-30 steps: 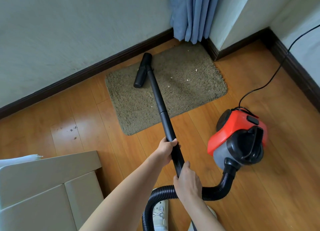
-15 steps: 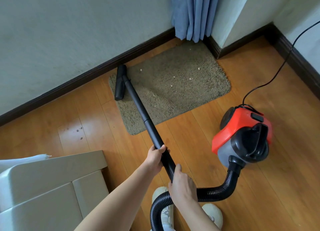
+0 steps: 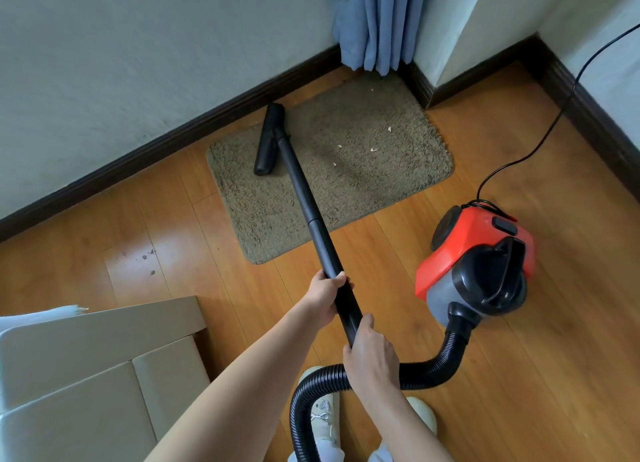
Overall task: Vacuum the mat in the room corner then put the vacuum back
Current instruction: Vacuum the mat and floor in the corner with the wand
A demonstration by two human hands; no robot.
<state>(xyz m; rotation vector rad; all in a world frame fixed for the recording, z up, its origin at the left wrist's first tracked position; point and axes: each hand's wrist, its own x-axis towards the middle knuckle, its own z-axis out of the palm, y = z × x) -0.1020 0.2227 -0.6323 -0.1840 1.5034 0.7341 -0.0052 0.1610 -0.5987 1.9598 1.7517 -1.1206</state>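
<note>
I held the black wand [image 3: 313,219] of the vacuum with both hands near the middle of the frame. My left hand [image 3: 325,293] was the higher one in the picture, its fingers curled round the tube and pressed together, the thumb hidden behind it. My right hand [image 3: 372,356] gripped lower down, just below centre, where the wand met the ribbed black hose [image 3: 426,369]; its fingers wrapped underneath out of sight, and the thumb lay along the top of the tube.

The wand ran up and to the left to the flat black nozzle [image 3: 267,140], which lay on the upper left part of the brown mat [image 3: 363,170]. The mat sat on the wooden floor [image 3: 519,375] in the upper middle of the frame, close to the dark skirting board [image 3: 138,151] and just below the blue curtain [image 3: 375,18]. A few pale crumbs [image 3: 372,149] lay on its right half.

The red and grey vacuum body [image 3: 474,264] stood on the floor at the right, apart from the mat, with the hose curving from its lower end down and across to my right hand. Its black power cord [image 3: 554,122] trailed towards the upper right edge. A pale cardboard box [image 3: 86,375] filled the lower left corner, and my white shoes [image 3: 323,416] showed at the bottom.
</note>
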